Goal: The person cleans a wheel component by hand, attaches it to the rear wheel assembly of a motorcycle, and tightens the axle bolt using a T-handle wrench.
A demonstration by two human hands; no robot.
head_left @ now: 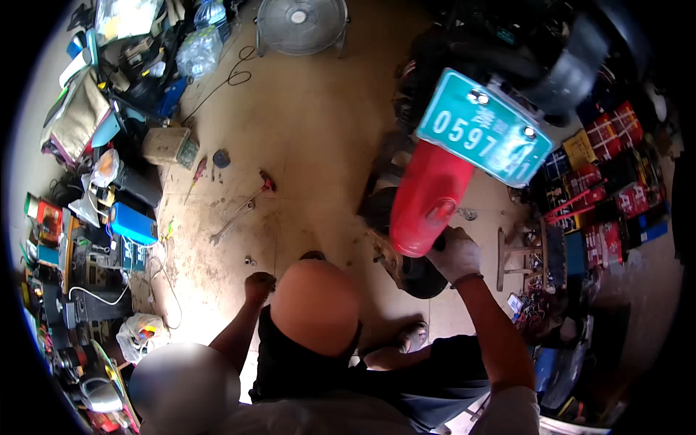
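Observation:
My right hand (458, 257), which looks pale or gloved, is closed at the lower end of a red mudguard (428, 196). What its fingers grip is hidden. A teal number plate (482, 129) is fixed above the mudguard, on the rear of a dark two-wheeler. Below the mudguard is a dark round part (422, 281), perhaps part of a wheel. My left hand (259, 288) is curled closed beside my bare knee, and whether it holds anything cannot be made out. On the floor ahead of it lie small metal pieces (250, 261).
A red-handled tool (267, 181) and a long wrench (232, 222) lie on the floor, near a screwdriver (196, 175) and a cardboard box (168, 146). A fan (301, 25) stands far ahead. Clutter lines the left; a wooden stool (518, 261) and stacked boxes (605, 188) stand right.

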